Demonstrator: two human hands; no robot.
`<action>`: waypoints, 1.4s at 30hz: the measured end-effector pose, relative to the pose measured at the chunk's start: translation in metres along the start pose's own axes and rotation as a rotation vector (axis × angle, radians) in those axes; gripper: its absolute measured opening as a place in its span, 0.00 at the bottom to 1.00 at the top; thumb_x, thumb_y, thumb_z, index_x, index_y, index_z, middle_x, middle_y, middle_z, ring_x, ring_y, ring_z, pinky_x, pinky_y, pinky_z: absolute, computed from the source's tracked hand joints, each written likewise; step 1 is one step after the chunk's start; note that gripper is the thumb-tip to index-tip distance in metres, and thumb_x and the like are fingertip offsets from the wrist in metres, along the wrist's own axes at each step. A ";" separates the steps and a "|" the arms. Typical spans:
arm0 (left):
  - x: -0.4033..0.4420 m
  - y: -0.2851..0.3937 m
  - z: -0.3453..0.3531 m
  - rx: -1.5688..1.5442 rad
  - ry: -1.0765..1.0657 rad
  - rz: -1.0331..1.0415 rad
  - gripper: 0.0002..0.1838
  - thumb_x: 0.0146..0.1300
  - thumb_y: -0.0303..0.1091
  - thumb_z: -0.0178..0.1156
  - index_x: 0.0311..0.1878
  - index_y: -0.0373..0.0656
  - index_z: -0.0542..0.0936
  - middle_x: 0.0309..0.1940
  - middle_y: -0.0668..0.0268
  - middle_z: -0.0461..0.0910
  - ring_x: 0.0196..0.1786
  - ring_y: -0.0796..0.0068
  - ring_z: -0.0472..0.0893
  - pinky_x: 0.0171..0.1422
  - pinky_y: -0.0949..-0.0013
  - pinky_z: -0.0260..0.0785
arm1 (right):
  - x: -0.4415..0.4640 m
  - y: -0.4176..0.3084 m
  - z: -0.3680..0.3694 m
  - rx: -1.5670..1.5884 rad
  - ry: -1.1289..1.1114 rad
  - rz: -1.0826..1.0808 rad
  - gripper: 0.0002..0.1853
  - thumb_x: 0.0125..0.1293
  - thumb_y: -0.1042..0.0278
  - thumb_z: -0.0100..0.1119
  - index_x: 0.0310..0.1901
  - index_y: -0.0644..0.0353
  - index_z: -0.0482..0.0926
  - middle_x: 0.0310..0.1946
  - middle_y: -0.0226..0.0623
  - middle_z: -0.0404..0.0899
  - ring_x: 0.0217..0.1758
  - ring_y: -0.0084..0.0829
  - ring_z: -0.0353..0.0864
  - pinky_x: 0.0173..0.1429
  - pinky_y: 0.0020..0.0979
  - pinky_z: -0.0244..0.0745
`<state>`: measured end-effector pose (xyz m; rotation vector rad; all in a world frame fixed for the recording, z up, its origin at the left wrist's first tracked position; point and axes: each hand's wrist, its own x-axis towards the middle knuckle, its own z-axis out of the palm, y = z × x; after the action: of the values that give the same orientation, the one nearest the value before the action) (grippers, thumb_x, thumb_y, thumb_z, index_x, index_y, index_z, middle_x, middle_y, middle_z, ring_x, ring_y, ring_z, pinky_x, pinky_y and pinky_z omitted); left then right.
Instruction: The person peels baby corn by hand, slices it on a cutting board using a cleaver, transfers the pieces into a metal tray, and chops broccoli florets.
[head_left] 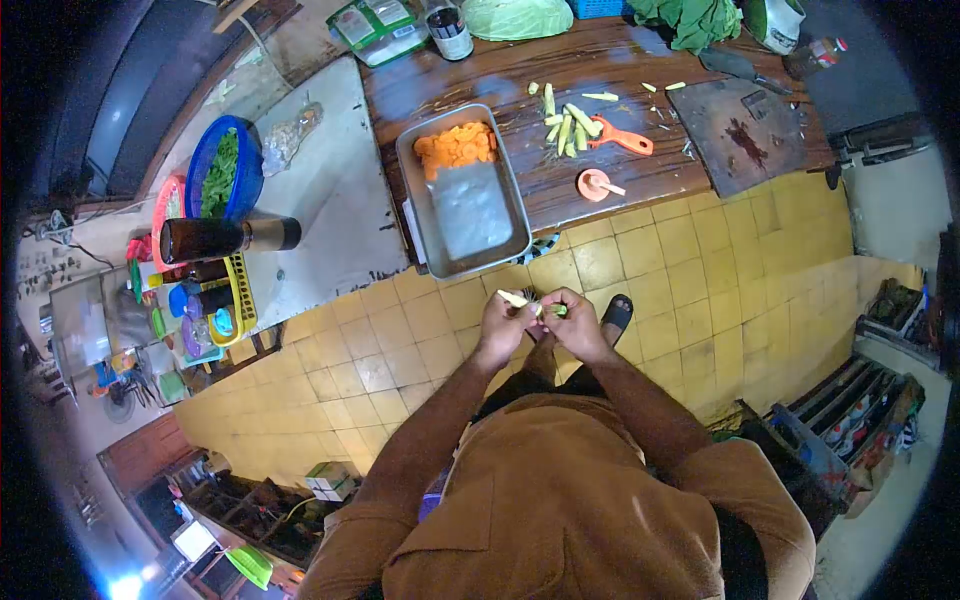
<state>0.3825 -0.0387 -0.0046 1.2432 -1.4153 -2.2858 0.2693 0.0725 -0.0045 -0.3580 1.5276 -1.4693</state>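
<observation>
My left hand (pixel 505 328) is closed around a pale baby corn (pixel 513 298), its tip sticking out past the fingers. Close beside it, my right hand (pixel 580 328) pinches a small green piece (pixel 559 310) at the corn's other end. Both hands are over the floor, in front of the table edge. More pale corn pieces (pixel 567 130) lie in a loose pile on the wooden table, touching an orange peeler (pixel 628 141). Left of them, a metal tray (pixel 522 232) holds sliced carrots (pixel 455 147) at its far end.
A small pink round object with a handle (pixel 593 186) lies near the table edge. At right are a stained cutting board (pixel 715 130) and a dark-bladed knife (pixel 735 66). Cabbage (pixel 518 18) sits at the back. Leafy greens fill a blue basket (pixel 243 178) at left, near a bottle (pixel 205 241).
</observation>
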 end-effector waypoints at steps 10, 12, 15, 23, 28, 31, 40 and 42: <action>-0.015 0.021 0.023 -0.292 0.066 -0.045 0.09 0.68 0.21 0.56 0.48 0.43 0.72 0.40 0.68 0.77 0.41 0.76 0.78 0.44 0.69 0.77 | -0.004 -0.029 0.005 -0.297 0.138 -0.221 0.05 0.60 0.80 0.61 0.33 0.63 0.74 0.28 0.35 0.79 0.30 0.21 0.78 0.31 0.26 0.75; -0.015 0.024 0.027 -0.398 0.018 -0.077 0.08 0.68 0.21 0.56 0.48 0.43 0.73 0.40 0.67 0.77 0.41 0.75 0.79 0.45 0.68 0.77 | -0.003 -0.026 0.004 0.059 0.142 0.063 0.07 0.60 0.83 0.58 0.34 0.61 0.71 0.24 0.34 0.76 0.23 0.20 0.75 0.23 0.28 0.70; -0.014 0.025 0.032 -0.420 0.002 -0.155 0.08 0.68 0.22 0.56 0.48 0.43 0.74 0.42 0.65 0.78 0.41 0.73 0.79 0.46 0.67 0.77 | -0.006 -0.025 -0.004 0.263 0.141 0.095 0.07 0.62 0.84 0.54 0.37 0.60 0.71 0.20 0.33 0.72 0.17 0.20 0.70 0.18 0.27 0.65; 0.004 0.002 0.003 -0.589 0.065 -0.262 0.15 0.66 0.23 0.56 0.53 0.47 0.70 0.43 0.59 0.79 0.48 0.58 0.81 0.55 0.57 0.76 | 0.020 0.039 -0.041 0.714 0.136 0.435 0.06 0.69 0.73 0.50 0.45 0.60 0.74 0.31 0.33 0.76 0.26 0.25 0.75 0.28 0.25 0.73; 0.013 -0.003 -0.018 -0.449 0.146 -0.321 0.15 0.65 0.24 0.58 0.52 0.47 0.69 0.44 0.57 0.78 0.51 0.57 0.81 0.57 0.53 0.75 | 0.094 -0.007 -0.022 0.501 0.243 0.691 0.18 0.70 0.63 0.50 0.59 0.57 0.73 0.41 0.33 0.79 0.40 0.27 0.75 0.45 0.33 0.75; 0.018 0.007 -0.017 -0.585 0.061 -0.256 0.16 0.67 0.29 0.59 0.55 0.49 0.68 0.50 0.60 0.77 0.55 0.57 0.79 0.60 0.54 0.73 | 0.100 -0.019 -0.015 -0.104 0.108 0.298 0.10 0.70 0.66 0.53 0.46 0.60 0.79 0.40 0.33 0.81 0.39 0.27 0.79 0.49 0.32 0.75; 0.034 -0.004 0.011 -0.387 0.126 -0.445 0.14 0.74 0.47 0.51 0.48 0.47 0.75 0.39 0.66 0.81 0.41 0.72 0.82 0.53 0.55 0.76 | 0.021 -0.033 -0.006 -0.595 0.047 -0.174 0.08 0.61 0.72 0.62 0.41 0.62 0.83 0.33 0.50 0.84 0.34 0.43 0.85 0.41 0.38 0.79; 0.019 0.020 0.022 -0.395 0.076 -0.411 0.13 0.73 0.48 0.53 0.46 0.48 0.75 0.38 0.67 0.81 0.38 0.74 0.81 0.46 0.58 0.78 | 0.015 -0.031 -0.005 -0.590 0.146 -0.206 0.05 0.61 0.72 0.59 0.36 0.64 0.82 0.30 0.53 0.82 0.33 0.48 0.84 0.39 0.43 0.78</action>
<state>0.3489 -0.0453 0.0051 1.5681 -0.6739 -2.5671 0.2461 0.0572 0.0163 -0.7874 2.0848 -1.1864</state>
